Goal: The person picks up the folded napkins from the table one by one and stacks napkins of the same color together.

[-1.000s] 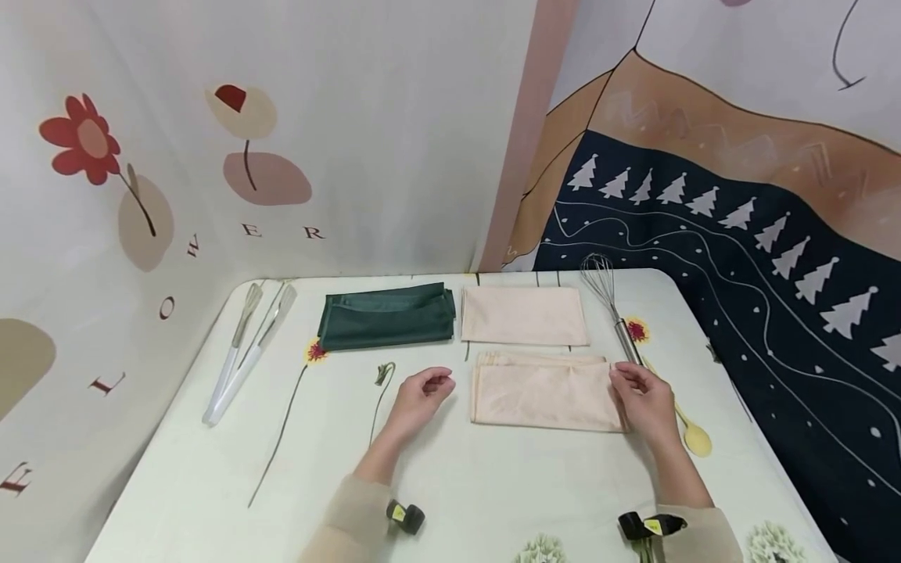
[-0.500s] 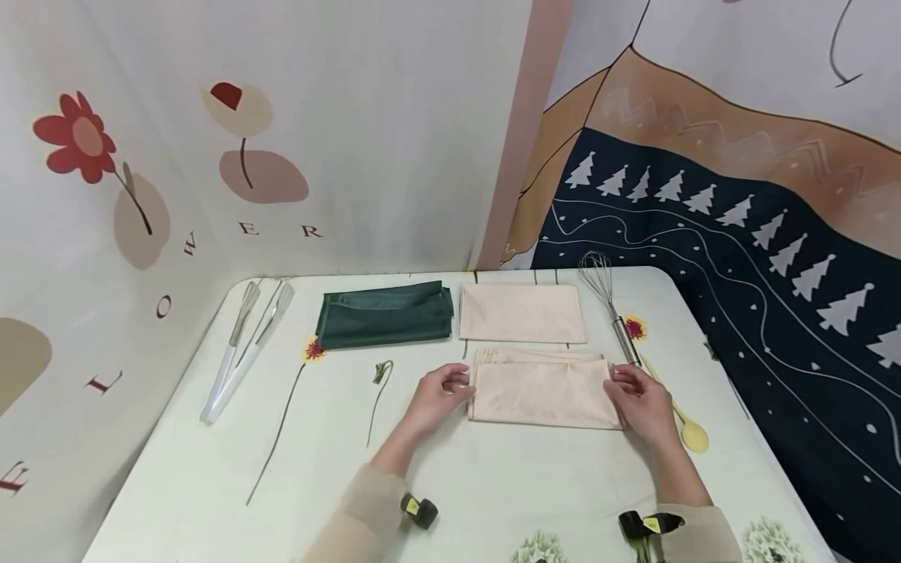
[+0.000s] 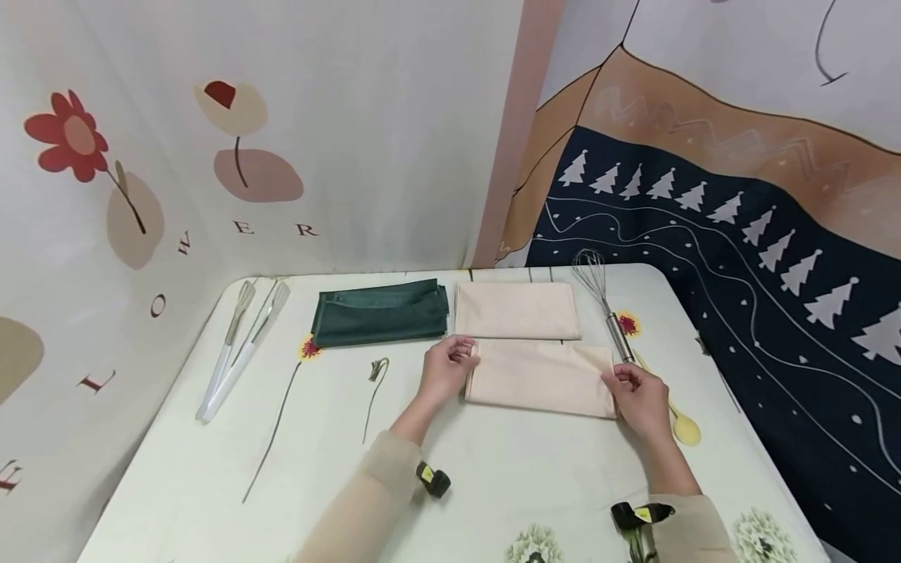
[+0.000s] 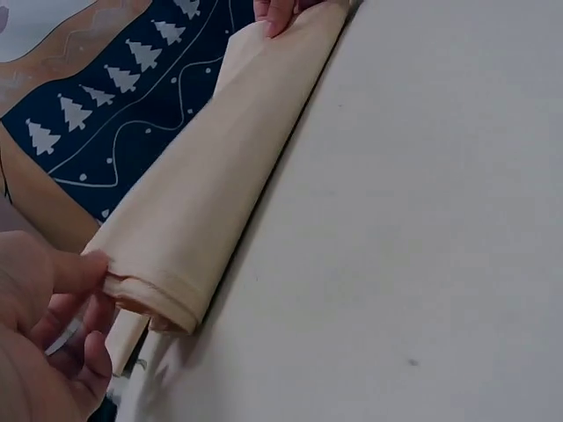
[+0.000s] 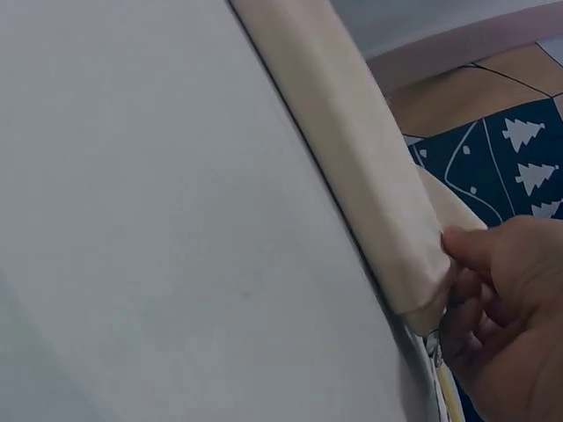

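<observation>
- Near edge: whitish flower prints [image 3: 533, 543] on the pale desk [image 3: 535, 477]; beige sleeves [image 3: 373, 493], one small black camera [image 3: 433, 479] at the left wrist, another at the right.
- Left hand [image 3: 443, 374]: thumb and fingers pinch the left end of the folded peach cloth [image 3: 542, 379].
- Right hand [image 3: 642, 399]: fingers narrow, pinching the cloth's right end; a flap shows beyond the thumb in the right wrist view.
- Folded peach cloth: spans between both hands, layered edges seen in the left wrist view; can't tell if all of it is off the desk.
- Yellow spoon [image 3: 687, 430]: right of the right hand, partly hidden by it.
- Tongs [image 3: 238, 371]: far left, arms spread, joined end nearer.
- Whisk [image 3: 619, 335]: beyond the right hand, wires pointing away.
- Back row: dark green cloth [image 3: 380, 314] left, second peach cloth [image 3: 517, 310] right, both folded, side by side.
- Farthest: white flower-print curtain [image 3: 380, 141], navy tree-print fabric [image 3: 647, 223] right.
</observation>
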`<state>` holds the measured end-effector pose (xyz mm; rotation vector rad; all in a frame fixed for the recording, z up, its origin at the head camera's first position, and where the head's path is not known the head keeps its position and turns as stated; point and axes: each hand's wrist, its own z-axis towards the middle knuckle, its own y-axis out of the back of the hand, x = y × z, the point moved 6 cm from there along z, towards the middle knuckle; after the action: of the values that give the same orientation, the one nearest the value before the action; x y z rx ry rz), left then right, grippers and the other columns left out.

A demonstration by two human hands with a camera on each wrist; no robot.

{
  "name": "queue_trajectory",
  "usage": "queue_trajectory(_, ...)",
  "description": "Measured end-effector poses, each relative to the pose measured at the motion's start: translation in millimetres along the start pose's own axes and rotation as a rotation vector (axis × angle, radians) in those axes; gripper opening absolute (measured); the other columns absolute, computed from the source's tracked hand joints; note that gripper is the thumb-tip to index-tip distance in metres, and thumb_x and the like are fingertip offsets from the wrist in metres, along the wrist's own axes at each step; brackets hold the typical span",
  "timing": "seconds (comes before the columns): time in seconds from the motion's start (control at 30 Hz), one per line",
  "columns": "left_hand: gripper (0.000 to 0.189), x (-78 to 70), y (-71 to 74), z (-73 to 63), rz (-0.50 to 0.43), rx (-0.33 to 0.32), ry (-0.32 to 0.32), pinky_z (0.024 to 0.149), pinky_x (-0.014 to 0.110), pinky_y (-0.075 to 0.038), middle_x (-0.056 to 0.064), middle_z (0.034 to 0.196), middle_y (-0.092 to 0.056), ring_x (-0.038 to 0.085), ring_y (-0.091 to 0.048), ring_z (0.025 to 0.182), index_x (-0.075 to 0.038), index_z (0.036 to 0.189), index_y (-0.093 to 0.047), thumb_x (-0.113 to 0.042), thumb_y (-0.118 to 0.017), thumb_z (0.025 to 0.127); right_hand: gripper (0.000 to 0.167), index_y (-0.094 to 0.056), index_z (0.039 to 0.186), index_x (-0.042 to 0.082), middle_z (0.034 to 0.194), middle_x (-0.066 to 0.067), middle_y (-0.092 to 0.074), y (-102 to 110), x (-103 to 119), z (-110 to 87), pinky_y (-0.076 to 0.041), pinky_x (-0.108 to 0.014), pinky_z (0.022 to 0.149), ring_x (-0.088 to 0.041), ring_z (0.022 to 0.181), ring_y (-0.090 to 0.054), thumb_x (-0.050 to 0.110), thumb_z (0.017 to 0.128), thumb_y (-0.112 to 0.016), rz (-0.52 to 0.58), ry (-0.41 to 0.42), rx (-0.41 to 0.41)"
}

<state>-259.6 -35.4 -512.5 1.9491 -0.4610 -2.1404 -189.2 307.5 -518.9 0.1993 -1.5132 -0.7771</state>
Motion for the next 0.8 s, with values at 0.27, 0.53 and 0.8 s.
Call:
queue_trajectory(0.27,0.046,-3.1,-1.5,-3.0,0.307,0.017,0.067,0.084,0.044,-0.051,0.012,0.110,-0.069,0.024,-0.066,0.092,-0.002,0.128,-0.066,-0.019,-0.080,0.088,0.050,-0.059,0.132,-0.005,0.116,-0.022,-0.067,-0.4,-3.2,-4.6,-0.048,-0.041,0.080,-0.031,0.094,-0.061,0.031,0.097,-0.069,-0.173,-0.110,0.117)
queue_trajectory(0.53,0.059,3.9,0.5,-14.4,0.298,0.069,0.160,0.085,0.042,-0.053,0.008,0.100,-0.069,0.025,-0.064,0.092,0.004,0.128,-0.063,-0.026,-0.084,0.083,0.056,-0.059,0.130,-0.009,0.108,-0.024,-0.068,-1.6,0.2,-8.7,-0.054,-0.041,0.078,-0.034,0.096,-0.065,0.033,0.095,-0.071,-0.171,-0.128,0.240)
queue_trajectory(0.8,0.025,7.5,-11.4,-15.1,0.330,0.132,0.158,0.056,0.028,-0.043,-0.003,0.069,-0.062,0.014,-0.053,0.060,-0.006,0.089,-0.074,-0.022,-0.089,0.076,0.044,-0.065,0.116,-0.011,0.085,-0.011,-0.065,-8.3,-4.3,-6.3,-0.047,-0.029,0.062,-0.020,0.074,-0.056,0.021,0.089,-0.078,-0.151,-0.132,0.366)
